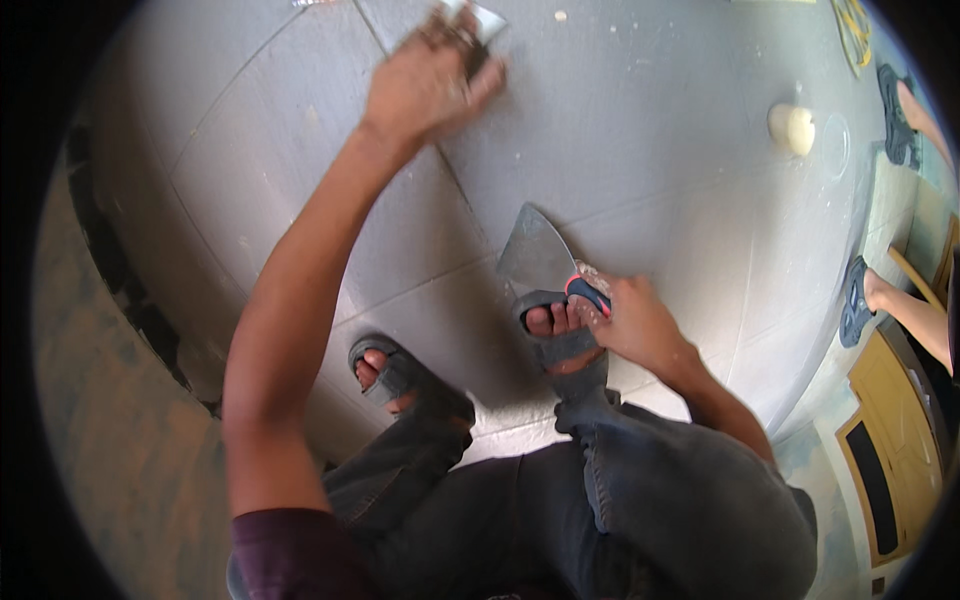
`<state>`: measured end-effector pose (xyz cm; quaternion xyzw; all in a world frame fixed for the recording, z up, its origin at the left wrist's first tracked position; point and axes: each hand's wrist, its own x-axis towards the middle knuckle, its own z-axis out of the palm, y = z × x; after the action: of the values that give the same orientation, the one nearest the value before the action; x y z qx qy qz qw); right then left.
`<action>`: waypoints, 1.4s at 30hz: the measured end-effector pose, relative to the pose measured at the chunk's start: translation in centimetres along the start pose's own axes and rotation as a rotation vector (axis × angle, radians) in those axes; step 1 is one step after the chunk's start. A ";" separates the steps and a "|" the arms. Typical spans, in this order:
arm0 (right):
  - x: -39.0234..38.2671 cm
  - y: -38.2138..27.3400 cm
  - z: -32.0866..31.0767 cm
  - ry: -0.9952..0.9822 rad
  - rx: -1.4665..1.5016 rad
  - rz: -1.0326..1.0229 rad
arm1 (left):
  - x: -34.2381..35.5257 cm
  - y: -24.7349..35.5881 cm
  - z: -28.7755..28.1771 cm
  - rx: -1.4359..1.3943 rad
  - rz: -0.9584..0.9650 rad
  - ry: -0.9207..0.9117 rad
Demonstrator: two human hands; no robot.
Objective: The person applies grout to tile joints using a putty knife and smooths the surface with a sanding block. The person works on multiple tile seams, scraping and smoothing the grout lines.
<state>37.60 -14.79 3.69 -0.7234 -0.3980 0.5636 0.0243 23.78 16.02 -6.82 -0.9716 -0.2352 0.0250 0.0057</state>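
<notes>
My right hand (640,318) is closed round the dark handle, edged in red, of a putty knife (537,250). Its wide metal blade points away from me, just beyond my right sandal (562,335). Far forward and to the left, my left hand (425,90) reaches over the grey tiled floor (620,120), blurred by motion. A pale, flat, thin-edged piece (485,22) shows at its fingers, and they seem closed on it. What kind of thing it is, I cannot tell. Thin joint lines between the tiles run under both arms.
A cream-coloured rounded object (793,129) sits on the floor at the right. Beyond it lies a yellow cord (853,35). Another person's sandalled feet (856,300) stand at the far right, near a yellow-brown wooden panel (890,440). My left sandal (385,370) is near the dark, curved floor edge (130,290).
</notes>
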 end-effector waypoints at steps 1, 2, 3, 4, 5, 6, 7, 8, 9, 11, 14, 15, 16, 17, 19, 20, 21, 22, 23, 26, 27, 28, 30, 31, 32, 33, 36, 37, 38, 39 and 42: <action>0.2 0.0 -0.3 -0.018 -0.018 -0.025 | 0.2 -1.0 -0.4 0.143 0.043 -0.059; 0.3 -0.2 -0.6 -0.035 -0.035 -0.049 | 0.2 -1.1 0.8 0.057 -0.130 0.022; 0.7 -0.6 -1.0 -0.017 -0.033 -0.048 | 0.1 -0.5 0.8 -0.056 -0.095 0.080; 0.9 -0.6 -1.5 -0.016 -0.025 -0.040 | -0.4 1.3 0.6 -0.175 -0.061 0.121; 1.1 -0.6 -2.0 -0.016 -0.018 -0.033 | -0.7 2.2 0.5 -0.294 -0.028 0.162; 1.1 -0.5 -2.4 -0.074 -0.018 -0.014 | -0.3 1.8 0.6 -0.286 -0.030 0.144; 1.1 -0.7 -3.1 -0.122 -0.025 0.005 | 0.7 0.6 0.6 -0.105 -0.027 0.100; 1.3 -0.8 -3.7 -0.166 -0.031 0.016 | 1.7 -1.1 0.4 0.084 -0.023 0.060; 1.7 -0.3 -4.1 -0.117 -0.057 -0.027 | 2.0 -1.7 0.4 0.277 -0.018 0.013; 2.5 0.7 -4.7 -0.019 -0.109 -0.115 | 0.6 -0.7 0.8 -0.163 -0.068 0.117; 2.7 2.1 -5.1 -0.084 -0.211 -0.168 | 0.3 -1.2 0.7 -0.209 0.029 0.063; 3.2 2.3 -5.3 -0.119 -0.253 -0.211 | 0.5 -2.1 0.6 -0.194 -0.054 0.085; 3.6 1.6 -5.6 -0.124 -0.242 -0.167 | 0.6 -2.5 1.0 -0.189 -0.135 0.106; 3.9 0.3 -6.4 -0.130 -0.233 -0.123 | 0.5 -2.9 1.4 -0.184 -0.216 0.128; 4.1 -0.9 -6.4 -0.153 -0.315 -0.057 | -0.4 -0.6 0.0 -0.303 0.073 0.089; 4.1 -1.3 -6.0 -0.166 -0.408 -0.043 | -0.6 -1.0 0.5 -0.272 0.041 0.079; 3.9 -1.8 -6.5 -0.165 -0.520 -0.020 | 0.0 -1.5 0.7 -0.247 0.005 0.092; 4.4 -1.7 -6.9 -0.160 -0.419 -0.019 | 0.5 -1.8 0.6 -0.065 -0.014 0.069; 5.1 -1.4 -7.4 -0.156 -0.318 -0.017 | 1.2 -2.0 0.4 0.117 -0.032 0.042; 4.9 -1.9 -6.3 -0.192 -0.431 -0.055 | 0.8 -1.1 0.9 -0.053 0.015 0.109; 4.8 -2.4 -5.7 -0.221 -0.536 -0.084 | 0.3 -0.9 1.1 -0.225 0.042 0.147; 4.9 -3.3 -6.3 -0.190 -0.586 0.034 | 0.9 -1.6 1.1 -0.253 -0.020 0.117; 5.0 -1.9 -6.3 -0.075 -0.467 -0.130 | 1.8 -1.9 1.3 -0.218 -0.122 0.147; 5.1 -1.6 -6.3 -0.014 -0.404 -0.214 | 2.1 -1.9 1.4 -0.197 -0.170 0.164; 5.2 -1.7 -6.3 -0.098 -0.485 -0.154 | 1.7 -1.2 1.8 -0.075 -0.096 0.231; 5.0 -2.9 -6.4 -0.188 -0.564 -0.084 | 1.5 -1.2 1.7 -0.148 -0.075 0.228; 4.9 -1.9 -7.0 -0.117 -0.458 -0.064 | 1.7 -1.9 1.1 -0.233 -0.057 0.183; 5.0 -1.5 -7.1 -0.035 -0.369 -0.091 | 1.6 -1.3 1.2 -0.229 -0.046 0.214; 4.2 -1.7 -6.5 -0.060 -0.564 -0.134 | 1.3 -0.1 1.4 -0.224 -0.036 0.245; 4.0 -2.3 -5.6 -0.167 -0.680 -0.064 | 1.0 0.6 1.7 -0.218 -0.028 0.276; 4.8 -1.8 -6.6 -0.115 -0.515 -0.039 | 2.6 -1.5 1.7 -0.152 -0.113 0.170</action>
<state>42.37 -7.95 3.16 -0.6647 -0.5430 0.4835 -0.1722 25.29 18.52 -8.56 -0.9531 -0.2893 -0.0759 -0.0465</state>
